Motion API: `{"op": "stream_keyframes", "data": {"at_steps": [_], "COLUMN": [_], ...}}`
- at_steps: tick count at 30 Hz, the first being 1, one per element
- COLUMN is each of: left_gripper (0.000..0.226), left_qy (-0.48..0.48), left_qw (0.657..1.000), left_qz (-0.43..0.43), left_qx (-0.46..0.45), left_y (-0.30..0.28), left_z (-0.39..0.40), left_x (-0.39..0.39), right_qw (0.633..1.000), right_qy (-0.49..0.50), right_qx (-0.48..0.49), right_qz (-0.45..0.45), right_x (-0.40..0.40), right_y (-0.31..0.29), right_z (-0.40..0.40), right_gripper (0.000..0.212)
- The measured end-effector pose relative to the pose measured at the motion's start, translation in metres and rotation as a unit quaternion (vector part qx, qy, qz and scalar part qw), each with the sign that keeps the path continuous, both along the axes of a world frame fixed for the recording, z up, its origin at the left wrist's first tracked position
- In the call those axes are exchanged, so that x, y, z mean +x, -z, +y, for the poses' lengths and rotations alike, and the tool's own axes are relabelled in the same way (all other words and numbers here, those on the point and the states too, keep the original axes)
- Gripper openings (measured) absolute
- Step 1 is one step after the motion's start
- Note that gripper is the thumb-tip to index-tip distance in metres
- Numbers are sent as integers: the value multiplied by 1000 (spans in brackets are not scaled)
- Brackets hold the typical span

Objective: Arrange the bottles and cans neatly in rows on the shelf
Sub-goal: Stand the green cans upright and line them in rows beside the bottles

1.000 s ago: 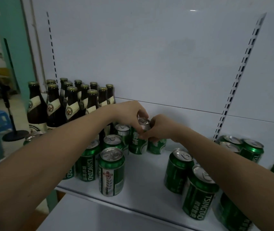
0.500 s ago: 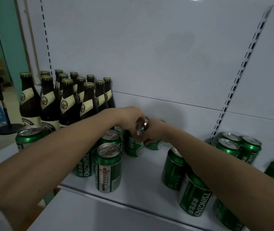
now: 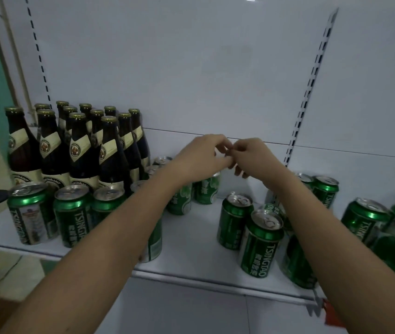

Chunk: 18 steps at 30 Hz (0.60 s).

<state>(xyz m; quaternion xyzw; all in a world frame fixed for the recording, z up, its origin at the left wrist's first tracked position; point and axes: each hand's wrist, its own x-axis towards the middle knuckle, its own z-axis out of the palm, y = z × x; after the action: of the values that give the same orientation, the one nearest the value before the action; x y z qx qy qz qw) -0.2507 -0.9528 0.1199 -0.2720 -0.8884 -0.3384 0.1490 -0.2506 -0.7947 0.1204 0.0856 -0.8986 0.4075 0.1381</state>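
Roughly 12 bottles [image 3: 81, 150], 2 hands [image 3: 230, 156] touching above cans [image 3: 261, 242].

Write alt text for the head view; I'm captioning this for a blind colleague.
A person's left hand and right hand meet, fingers curled, above green Tsingtao cans on a white shelf. Dark brown beer bottles stand in rows at left; more cans are scattered right.

So the white shelf [image 3: 191, 247] had dark beer bottles [image 3: 81, 150] packed tight in rows at the back left, with a front row of green Tsingtao cans [image 3: 72, 213] just ahead of them. More green cans [image 3: 261, 242] stood loosely bunched mid-right, and another cluster [image 3: 365, 220] sat further right, all upright.
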Motion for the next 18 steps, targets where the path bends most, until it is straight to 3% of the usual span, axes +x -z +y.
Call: {"op": "stream_keyframes", "data": {"at_steps": [5, 11, 18], "left_gripper": [27, 9, 13], "left_qy": [15, -29, -22], "left_qw": [1000, 998, 993], "left_qz": [-14, 5, 40], "left_qx": [17, -50, -109], "left_y": [17, 21, 8], "left_z": [33, 53, 114], "left_x": [8, 18, 53], "right_qw": [998, 991, 985], "right_qy": [52, 97, 121], "right_qx": [18, 66, 113], "right_qz": [22, 56, 59], "right_x": [21, 55, 103], "right_y": [17, 14, 8], "right_z": [31, 83, 163], "right_gripper": [21, 30, 35]}}
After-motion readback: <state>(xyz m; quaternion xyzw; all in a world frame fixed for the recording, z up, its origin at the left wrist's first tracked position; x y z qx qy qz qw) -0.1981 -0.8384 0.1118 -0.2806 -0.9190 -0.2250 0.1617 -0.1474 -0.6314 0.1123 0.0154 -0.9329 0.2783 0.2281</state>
